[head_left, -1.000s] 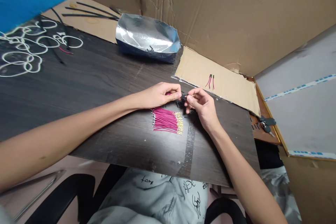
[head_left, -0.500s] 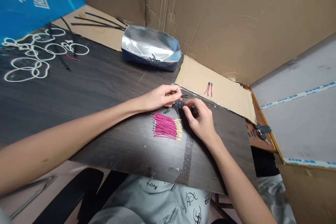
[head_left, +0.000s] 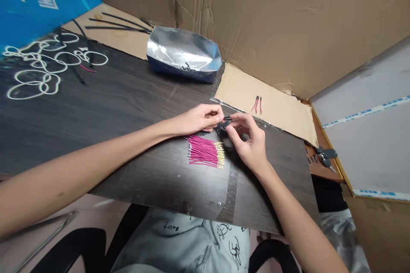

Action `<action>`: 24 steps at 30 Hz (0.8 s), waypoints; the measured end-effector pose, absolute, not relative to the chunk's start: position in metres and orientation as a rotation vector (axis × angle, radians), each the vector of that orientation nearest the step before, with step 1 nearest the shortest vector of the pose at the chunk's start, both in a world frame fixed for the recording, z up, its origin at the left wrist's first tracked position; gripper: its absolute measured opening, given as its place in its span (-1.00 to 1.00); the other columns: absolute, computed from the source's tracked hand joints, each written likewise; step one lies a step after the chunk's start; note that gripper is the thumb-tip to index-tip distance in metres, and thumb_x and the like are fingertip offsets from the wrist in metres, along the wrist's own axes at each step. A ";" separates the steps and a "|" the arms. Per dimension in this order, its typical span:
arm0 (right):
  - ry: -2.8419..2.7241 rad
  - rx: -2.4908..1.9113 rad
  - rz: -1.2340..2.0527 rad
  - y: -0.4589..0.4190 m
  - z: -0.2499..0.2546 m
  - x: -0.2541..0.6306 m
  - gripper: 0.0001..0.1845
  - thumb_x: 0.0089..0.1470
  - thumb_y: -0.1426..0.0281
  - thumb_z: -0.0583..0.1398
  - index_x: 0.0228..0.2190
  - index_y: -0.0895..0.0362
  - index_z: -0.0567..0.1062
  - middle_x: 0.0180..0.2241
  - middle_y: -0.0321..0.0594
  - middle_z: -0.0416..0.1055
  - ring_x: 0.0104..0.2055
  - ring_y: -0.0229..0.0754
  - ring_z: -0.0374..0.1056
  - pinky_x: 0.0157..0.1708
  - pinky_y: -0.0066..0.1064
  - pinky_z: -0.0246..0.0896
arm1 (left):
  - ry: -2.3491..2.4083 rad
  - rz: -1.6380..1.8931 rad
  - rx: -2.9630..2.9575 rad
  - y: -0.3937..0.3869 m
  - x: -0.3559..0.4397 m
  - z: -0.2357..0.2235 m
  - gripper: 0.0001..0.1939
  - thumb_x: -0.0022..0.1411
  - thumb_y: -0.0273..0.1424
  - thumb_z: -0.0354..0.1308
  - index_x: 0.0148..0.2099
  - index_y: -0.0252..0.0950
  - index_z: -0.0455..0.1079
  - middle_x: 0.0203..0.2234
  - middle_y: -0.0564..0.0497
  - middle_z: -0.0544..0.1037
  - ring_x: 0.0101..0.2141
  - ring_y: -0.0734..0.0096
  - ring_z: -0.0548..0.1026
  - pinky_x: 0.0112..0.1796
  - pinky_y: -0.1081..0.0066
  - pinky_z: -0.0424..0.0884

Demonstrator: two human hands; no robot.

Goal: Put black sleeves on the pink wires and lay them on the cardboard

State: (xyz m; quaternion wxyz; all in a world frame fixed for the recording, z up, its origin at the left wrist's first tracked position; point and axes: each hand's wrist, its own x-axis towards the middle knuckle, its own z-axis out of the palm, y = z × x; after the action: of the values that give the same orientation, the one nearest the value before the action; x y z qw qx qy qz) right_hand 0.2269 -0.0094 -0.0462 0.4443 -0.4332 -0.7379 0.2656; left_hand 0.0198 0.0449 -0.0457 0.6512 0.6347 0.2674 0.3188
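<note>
My left hand (head_left: 205, 120) is closed, thumb and forefinger pinching a short black tube (head_left: 227, 118) that sticks out to the right. Just right of it, my right hand (head_left: 248, 134) is curled with thumb and forefinger apart, the forefinger close to the tube's free end. Whether it touches the tube I cannot make out. Under the fingertips lies a small pile of black tube pieces (head_left: 221, 129), partly hidden. Nearer to me, a flat bundle of magenta wires (head_left: 203, 151) rests on the dark table, gold-coloured terminals (head_left: 221, 155) at its right end.
An open silver-lined bag (head_left: 184, 49) with several black pieces stands at the back. Two or three finished-looking wires (head_left: 257, 104) lie on a cardboard strip (head_left: 278, 106). Pale loops (head_left: 38, 68) and long black tubes (head_left: 118, 21) are at left. Keys (head_left: 325, 158) lie far right.
My right hand has risen slightly from the pile toward the black tube in my left hand. The left hand keeps its pinch. The whole view has shifted a little.
</note>
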 end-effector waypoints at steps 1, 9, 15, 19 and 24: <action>-1.822 -1.080 0.669 -0.009 -0.047 0.227 -0.79 0.28 0.34 0.25 -0.05 0.04 0.45 -0.29 -0.30 0.55 -0.33 -0.23 0.43 -0.32 -0.33 0.37 | 0.604 0.722 1.426 0.045 0.019 -0.046 -0.73 0.37 -0.24 0.23 -0.28 -0.29 0.28 -0.54 0.15 0.26 -0.56 0.60 0.20 -0.52 0.49 0.11; -1.793 -1.131 0.656 -0.008 -0.050 0.223 -0.74 0.28 0.34 0.23 -0.01 0.05 0.42 -0.30 -0.30 0.55 -0.35 -0.23 0.43 -0.34 -0.36 0.35 | 0.606 0.726 1.361 0.048 0.014 -0.047 -0.73 0.39 -0.22 0.19 -0.28 -0.29 0.29 -0.53 0.15 0.26 -0.55 0.57 0.22 -0.47 0.45 0.19; -1.936 -1.238 0.500 -0.003 -0.055 0.227 -0.92 0.26 0.43 0.20 -0.20 0.06 0.50 -0.27 -0.27 0.56 -0.28 -0.19 0.45 -0.28 -0.33 0.31 | 0.715 0.791 1.583 0.046 0.011 -0.037 -0.72 0.38 -0.22 0.19 -0.30 -0.32 0.36 -0.46 0.10 0.34 -0.44 0.51 0.28 -0.36 0.42 0.17; -1.982 -1.215 0.438 -0.004 -0.051 0.226 -0.92 0.29 0.42 0.20 -0.20 0.06 0.51 -0.20 -0.22 0.54 -0.17 -0.14 0.45 -0.19 -0.29 0.32 | 0.765 0.831 1.606 0.043 0.011 -0.031 -0.72 0.33 -0.21 0.25 -0.31 -0.33 0.43 -0.42 0.09 0.39 -0.37 0.48 0.32 -0.29 0.42 0.21; -1.975 -1.033 0.491 -0.012 -0.046 0.217 -0.89 0.35 0.38 0.19 -0.26 0.09 0.51 -0.31 -0.28 0.45 -0.33 -0.25 0.36 -0.28 -0.36 0.28 | 0.728 0.832 1.544 0.043 0.010 -0.033 -0.80 0.26 -0.27 0.35 -0.27 -0.32 0.56 -0.38 0.05 0.54 -0.34 0.48 0.41 -0.26 0.44 0.29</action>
State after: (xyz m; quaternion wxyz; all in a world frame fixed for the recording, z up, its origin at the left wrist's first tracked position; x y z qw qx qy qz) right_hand 0.2172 -0.0115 -0.0459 0.4164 -0.4116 -0.7868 0.1954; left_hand 0.0100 0.0428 -0.0327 0.5820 0.6611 0.3117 0.3564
